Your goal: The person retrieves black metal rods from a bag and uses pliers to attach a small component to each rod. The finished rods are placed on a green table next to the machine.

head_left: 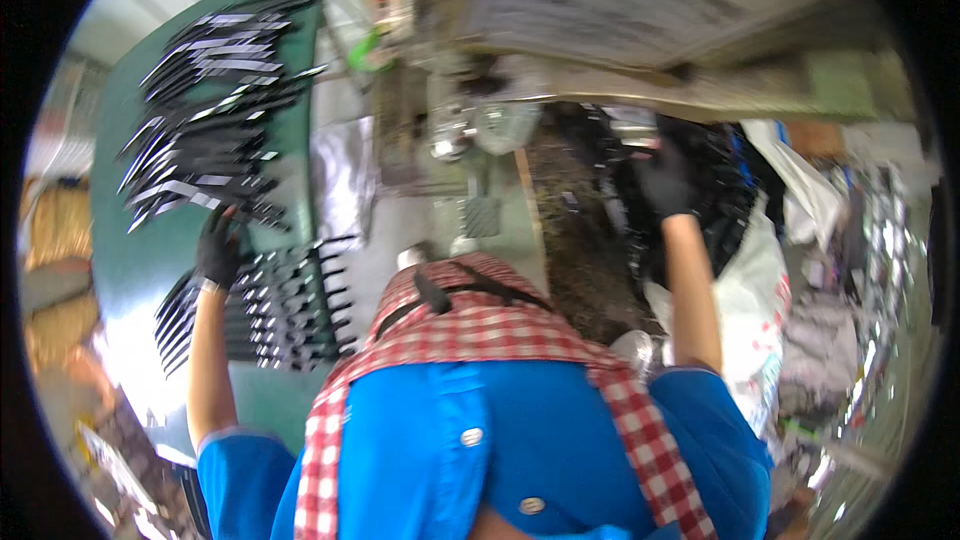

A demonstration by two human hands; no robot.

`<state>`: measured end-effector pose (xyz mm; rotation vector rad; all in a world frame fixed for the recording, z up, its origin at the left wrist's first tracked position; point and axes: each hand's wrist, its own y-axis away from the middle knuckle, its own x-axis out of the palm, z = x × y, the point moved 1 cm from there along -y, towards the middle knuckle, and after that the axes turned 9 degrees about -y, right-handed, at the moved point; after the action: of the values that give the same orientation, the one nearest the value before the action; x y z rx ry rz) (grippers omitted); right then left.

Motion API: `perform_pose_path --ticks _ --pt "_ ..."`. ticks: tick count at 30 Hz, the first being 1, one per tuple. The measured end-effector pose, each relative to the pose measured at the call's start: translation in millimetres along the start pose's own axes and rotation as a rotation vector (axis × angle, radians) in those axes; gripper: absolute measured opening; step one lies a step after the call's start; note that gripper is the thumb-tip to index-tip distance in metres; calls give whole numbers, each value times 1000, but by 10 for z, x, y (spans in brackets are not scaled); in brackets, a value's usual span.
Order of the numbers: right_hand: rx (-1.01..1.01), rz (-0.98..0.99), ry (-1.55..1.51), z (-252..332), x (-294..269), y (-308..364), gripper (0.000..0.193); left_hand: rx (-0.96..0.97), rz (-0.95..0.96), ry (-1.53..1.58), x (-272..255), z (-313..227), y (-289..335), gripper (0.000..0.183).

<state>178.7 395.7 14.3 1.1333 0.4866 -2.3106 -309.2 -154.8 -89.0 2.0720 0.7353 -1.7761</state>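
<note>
My left hand [218, 252], in a dark glove with bare fingertips, is at the lower edge of a loose pile of black strips [215, 140] on the green table [130, 260]. Its fingers look pinched on the end of one strip. Just below it, more black strips [250, 315] lie in neat overlapping rows. Stretched out to the right, my right hand [668, 180], gloved too, is over a heap of shiny black pieces [705, 155] in a white bag [755, 280]. Motion blurs its fingers, and a small pale shape shows at their tips.
A machine with a metal working head [450, 135] stands in front of me, under a broad slanted panel [650, 0]. A foot pedal [481, 217] is on the floor below. Beside the machine are a green object [370, 52] and a dark stained board [580, 250].
</note>
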Motion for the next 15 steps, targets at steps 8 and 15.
perform_pose_path --ticks 8,15 --pt "275 91 393 -1429 -328 -319 47 97 120 -287 -228 -247 -341 47" --pt "161 142 363 -912 -958 97 28 145 69 -269 -372 -355 -336 30"
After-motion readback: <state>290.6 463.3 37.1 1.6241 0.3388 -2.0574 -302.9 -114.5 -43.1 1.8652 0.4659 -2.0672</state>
